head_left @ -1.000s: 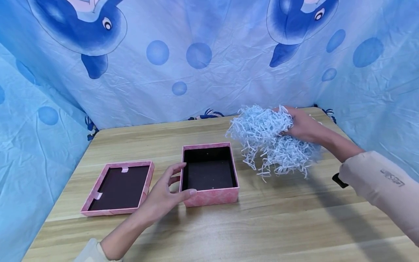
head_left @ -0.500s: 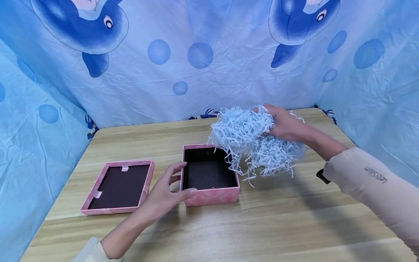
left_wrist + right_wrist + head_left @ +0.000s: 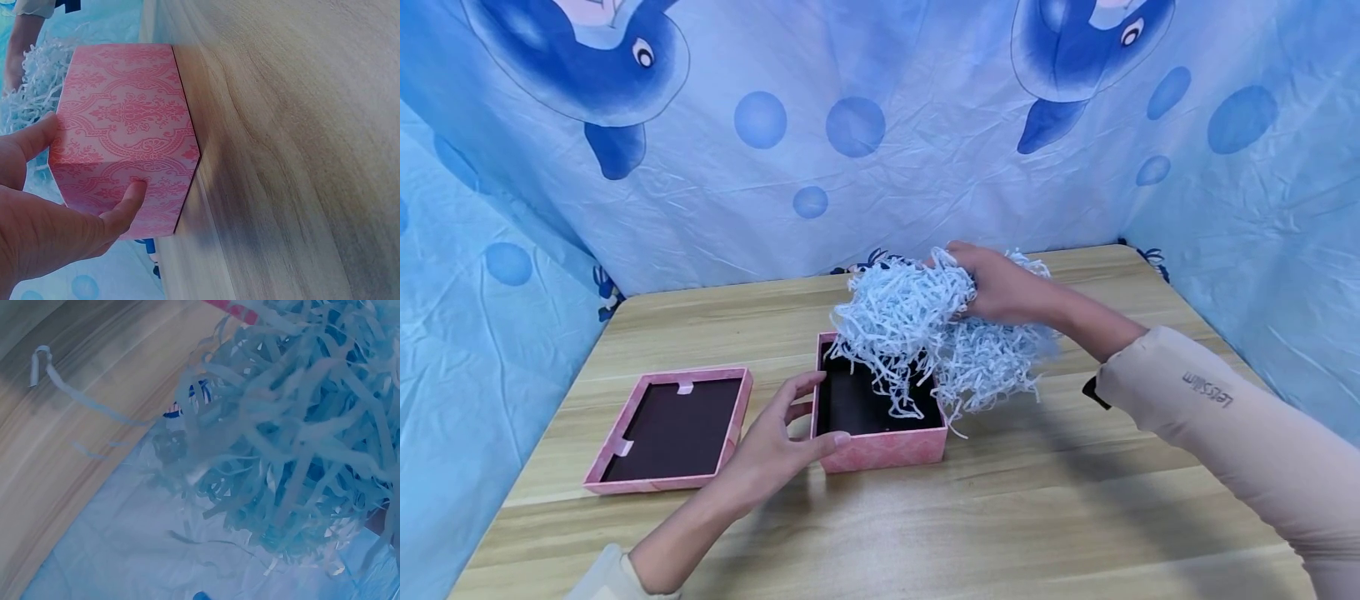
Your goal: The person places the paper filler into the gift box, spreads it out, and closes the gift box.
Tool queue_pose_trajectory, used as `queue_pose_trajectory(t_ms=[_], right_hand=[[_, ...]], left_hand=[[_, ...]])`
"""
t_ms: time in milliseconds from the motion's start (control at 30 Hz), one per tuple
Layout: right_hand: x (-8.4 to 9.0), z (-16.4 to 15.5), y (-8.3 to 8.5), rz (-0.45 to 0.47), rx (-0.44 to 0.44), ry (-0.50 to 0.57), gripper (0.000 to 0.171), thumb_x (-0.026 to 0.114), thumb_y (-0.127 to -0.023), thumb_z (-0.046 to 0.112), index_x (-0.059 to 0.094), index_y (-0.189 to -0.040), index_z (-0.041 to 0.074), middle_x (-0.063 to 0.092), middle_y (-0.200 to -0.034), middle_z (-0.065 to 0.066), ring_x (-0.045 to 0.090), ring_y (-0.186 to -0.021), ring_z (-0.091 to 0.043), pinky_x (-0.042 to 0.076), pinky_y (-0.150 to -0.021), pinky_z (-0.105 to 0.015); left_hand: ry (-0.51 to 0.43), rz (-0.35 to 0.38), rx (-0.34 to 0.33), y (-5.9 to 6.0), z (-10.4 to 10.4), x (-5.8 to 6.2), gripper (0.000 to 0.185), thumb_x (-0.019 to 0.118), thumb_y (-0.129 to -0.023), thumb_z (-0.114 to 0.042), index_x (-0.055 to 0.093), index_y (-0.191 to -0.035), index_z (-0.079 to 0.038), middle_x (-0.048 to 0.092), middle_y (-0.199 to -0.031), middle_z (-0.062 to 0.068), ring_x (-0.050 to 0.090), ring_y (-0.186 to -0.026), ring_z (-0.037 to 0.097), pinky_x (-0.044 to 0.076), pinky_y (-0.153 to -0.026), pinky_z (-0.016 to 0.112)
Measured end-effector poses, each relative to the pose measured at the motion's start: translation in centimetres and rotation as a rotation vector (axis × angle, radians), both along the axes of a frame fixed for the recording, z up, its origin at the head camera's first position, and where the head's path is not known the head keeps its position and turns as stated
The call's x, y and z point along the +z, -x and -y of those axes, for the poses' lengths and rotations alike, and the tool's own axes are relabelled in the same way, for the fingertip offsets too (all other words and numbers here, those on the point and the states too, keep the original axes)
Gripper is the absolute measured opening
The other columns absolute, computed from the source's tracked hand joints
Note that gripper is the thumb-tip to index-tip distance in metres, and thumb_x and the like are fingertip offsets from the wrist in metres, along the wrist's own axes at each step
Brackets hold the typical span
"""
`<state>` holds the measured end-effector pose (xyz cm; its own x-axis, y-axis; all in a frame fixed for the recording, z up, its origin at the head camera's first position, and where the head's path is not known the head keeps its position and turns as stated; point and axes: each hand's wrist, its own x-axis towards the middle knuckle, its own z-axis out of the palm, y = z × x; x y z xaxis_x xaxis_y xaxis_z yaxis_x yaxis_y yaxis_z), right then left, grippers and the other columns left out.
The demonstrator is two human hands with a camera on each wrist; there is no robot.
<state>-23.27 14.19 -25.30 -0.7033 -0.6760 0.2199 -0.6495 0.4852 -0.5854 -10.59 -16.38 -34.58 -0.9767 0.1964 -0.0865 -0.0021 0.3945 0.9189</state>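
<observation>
The grip of the right hand (image 3: 1000, 287) is clamped on a big loose wad of pale blue shredded paper (image 3: 925, 333), fingers curled into its upper side, and the grip of the left hand (image 3: 775, 446) is spread apart around the near left corner of the pink box (image 3: 883, 450), thumb pressed on the patterned front wall and fingers resting at the left rim, not curled tight. From there, largest first: a blue cloth backdrop (image 3: 880, 167) printed with whales and bubbles hangs behind and wraps both sides; the light wooden surface (image 3: 1000, 517) carries everything; the shredded paper hangs in the air over the far right part of the box, its lowest strands dangling into the dark brown inside and over the right wall, some trailing toward the surface beside it; the box stands open and upright near the middle of the surface; its lid (image 3: 673, 429) lies upside down just to the left, close to but apart from the box, showing a dark lining with two small pale tabs; in the right wrist view a single stray strip (image 3: 47, 365) curls out from the wad above the wood, and in the left wrist view the thumb (image 3: 128, 203) lies flat on the box's damask pattern
</observation>
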Motion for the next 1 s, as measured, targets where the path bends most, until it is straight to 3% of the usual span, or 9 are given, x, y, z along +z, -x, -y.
queue_pose_trajectory(t_ms=[133,367,500,733,800,1000], right_hand=[[-0.1,1.1,-0.1,0.036,-0.009,-0.074,0.056,0.075,-0.078,-0.004,0.058,-0.13,0.008,0.046,-0.141,-0.017,0.031,-0.138,-0.035,0.028,-0.112,-0.05],[-0.5,2.8,0.0,-0.006,0.091,-0.09,0.047,0.08,-0.074,0.0,0.065,-0.117,0.011,0.058,-0.123,-0.008,0.043,-0.127,-0.029,0.034,-0.108,-0.046],[-0.7,3.7,-0.2,0.006,0.094,-0.135,0.049,0.08,-0.074,0.0,0.064,-0.119,0.012,0.056,-0.131,-0.008,0.036,-0.136,-0.032,0.027,-0.113,-0.047],[-1.4,5.2,-0.7,-0.033,0.083,-0.229,0.059,0.079,-0.074,-0.003,0.06,-0.128,0.009,0.05,-0.13,-0.015,0.047,-0.122,-0.032,0.043,-0.101,-0.043],[-1.6,5.7,-0.8,-0.045,0.077,-0.264,0.061,0.079,-0.074,-0.002,0.059,-0.13,0.01,0.05,-0.13,-0.015,0.049,-0.12,-0.031,0.043,-0.1,-0.045],[-2.0,6.9,-1.2,-0.067,0.081,-0.328,0.064,0.081,-0.074,0.004,0.058,-0.132,0.015,0.049,-0.135,-0.013,0.042,-0.13,-0.031,0.025,-0.111,-0.055]], left_hand=[[-0.01,0.0,-0.006,-0.1,0.0,0.2,0.078,0.08,-0.08,-0.029,0.036,-0.144,-0.021,0.035,-0.15,0.007,0.038,-0.135,0.034,0.043,-0.101,0.05],[-0.003,-0.003,-0.004,-0.1,0.0,0.1,0.08,0.08,-0.079,-0.031,0.036,-0.143,-0.021,0.038,-0.148,0.004,0.039,-0.134,0.034,0.043,-0.101,0.05],[-0.011,-0.009,-0.007,0.0,-0.1,-0.1,0.077,0.081,-0.078,-0.031,0.038,-0.141,-0.022,0.04,-0.145,0.002,0.04,-0.133,0.033,0.043,-0.1,0.049],[-0.022,-0.021,-0.019,-0.1,-0.1,-0.1,0.074,0.08,-0.08,-0.026,0.038,-0.141,-0.018,0.042,-0.143,0.006,0.043,-0.13,0.033,0.045,-0.099,0.047],[-0.023,-0.013,-0.019,-0.1,-0.2,0.0,0.075,0.079,-0.08,-0.026,0.037,-0.142,-0.018,0.042,-0.144,0.006,0.043,-0.13,0.033,0.046,-0.099,0.047],[0.023,-0.019,-0.014,-0.2,-0.1,0.0,0.081,0.079,-0.08,-0.029,0.032,-0.145,-0.021,0.042,-0.145,0.006,0.04,-0.132,0.031,0.043,-0.101,0.049]])
